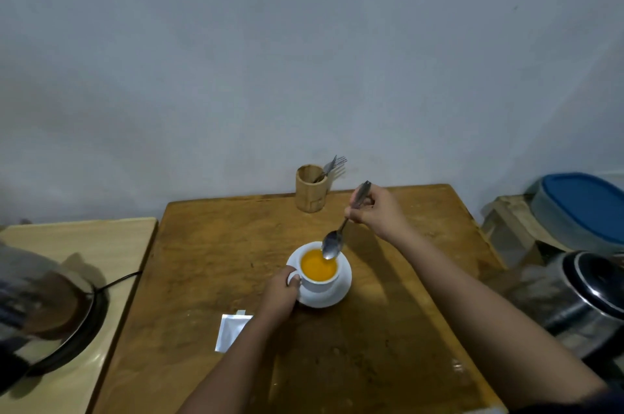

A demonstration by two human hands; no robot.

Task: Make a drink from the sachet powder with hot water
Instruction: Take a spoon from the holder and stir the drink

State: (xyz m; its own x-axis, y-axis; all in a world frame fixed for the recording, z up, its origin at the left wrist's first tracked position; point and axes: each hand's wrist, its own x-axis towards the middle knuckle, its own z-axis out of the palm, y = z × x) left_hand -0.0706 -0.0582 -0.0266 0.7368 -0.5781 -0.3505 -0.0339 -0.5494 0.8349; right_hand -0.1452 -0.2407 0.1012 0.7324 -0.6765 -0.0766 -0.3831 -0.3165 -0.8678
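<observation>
A home kitchen corner: worn wooden table [216, 244] against a bare wall, cutlery holder [310, 189] far, kettle [37, 305] left.

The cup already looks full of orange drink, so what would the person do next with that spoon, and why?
Probably lower the spoon into the cup and stir. The right hand holds it with the bowl at the rim, the left hand steadies the handle, and the sachet lies opened.

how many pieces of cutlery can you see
3 at least: a spoon in the right hand, its bowl over the cup, and what look like two forks in the wooden holder. More may be hidden inside.
</observation>
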